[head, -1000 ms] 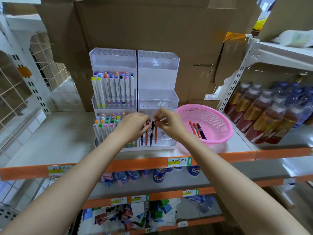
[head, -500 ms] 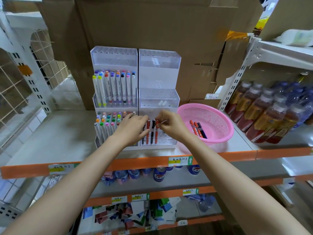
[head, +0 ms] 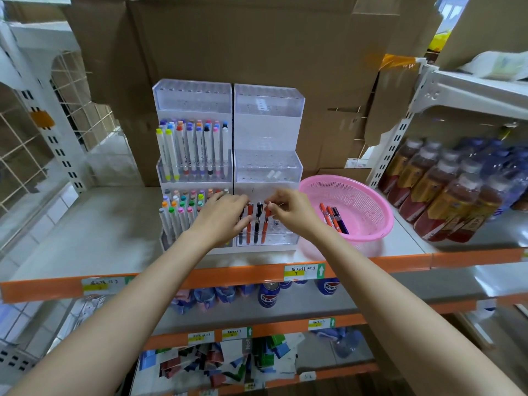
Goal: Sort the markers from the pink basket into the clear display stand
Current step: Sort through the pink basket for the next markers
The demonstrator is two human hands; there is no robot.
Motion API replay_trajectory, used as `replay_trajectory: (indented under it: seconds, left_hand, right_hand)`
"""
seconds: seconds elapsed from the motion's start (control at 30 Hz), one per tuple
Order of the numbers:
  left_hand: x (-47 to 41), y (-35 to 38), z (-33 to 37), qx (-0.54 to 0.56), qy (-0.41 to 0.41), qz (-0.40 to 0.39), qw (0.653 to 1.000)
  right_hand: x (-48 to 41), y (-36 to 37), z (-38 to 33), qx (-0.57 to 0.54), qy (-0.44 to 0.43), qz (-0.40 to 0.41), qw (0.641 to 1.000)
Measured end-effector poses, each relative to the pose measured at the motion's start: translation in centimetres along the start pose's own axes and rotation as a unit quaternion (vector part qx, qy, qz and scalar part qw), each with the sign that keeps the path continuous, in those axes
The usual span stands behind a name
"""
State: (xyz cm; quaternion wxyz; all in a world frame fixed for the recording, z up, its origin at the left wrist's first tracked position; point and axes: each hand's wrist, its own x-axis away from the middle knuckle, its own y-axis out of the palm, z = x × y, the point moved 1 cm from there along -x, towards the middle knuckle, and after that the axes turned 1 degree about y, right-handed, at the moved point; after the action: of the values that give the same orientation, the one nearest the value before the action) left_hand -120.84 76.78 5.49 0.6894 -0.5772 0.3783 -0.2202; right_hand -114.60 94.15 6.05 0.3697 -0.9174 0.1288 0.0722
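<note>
Hardly anything has shifted in the last second: both hands remain at the bottom row of the clear stand (head: 268, 164). The left hand (head: 225, 215) lies curled over the row's left end; whether it grips anything there cannot be told. The right hand (head: 291, 212) pinches the cap of an orange marker (head: 266, 224) standing in its slot. Four appear seated so far. Just beside the stand, the pink basket (head: 371, 227) holds three more markers (head: 333, 217), so the sorting looks roughly half done. Farther back, the stand's upper tiers show none.
</note>
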Motion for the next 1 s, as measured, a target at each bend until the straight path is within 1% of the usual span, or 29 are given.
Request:
replay_trajectory:
  seconds: [0.43, 0.6, 0.7, 0.8, 0.93, 1.0]
  left_hand:
    - [-0.3, -0.6, 0.5, 0.024, -0.007, 0.008, 1.0]
    - [-0.5, -1.1, 0.6, 0.037, 0.005, 0.004, 0.999]
    - [-0.8, -1.7, 0.9, 0.052, 0.015, 0.007, 0.999]
    - [-1.3, -2.4, 1.5, 0.063, 0.024, 0.011, 0.998]
    - [-2.6, -2.9, 2.9, 0.06, 0.039, 0.018, 0.997]
    - [-3.3, -2.9, 4.0, 0.055, 0.05, 0.015, 0.997]
  right_hand:
    - [0.8, 0.1, -0.7, -0.016, -0.006, 0.0, 1.0]
    - [0.9, -0.4, -0.8, 0.022, -0.009, -0.02, 1.0]
    - [1.1, -1.0, -0.9, 0.028, -0.006, 0.001, 1.0]
    - [1.5, -1.9, -0.7, 0.069, -0.014, 0.023, 0.997]
    - [2.0, -3.2, 0.7, 0.181, -0.031, 0.034, 0.982]
    - [2.1, -3.9, 1.8, 0.223, -0.021, 0.031, 0.974]
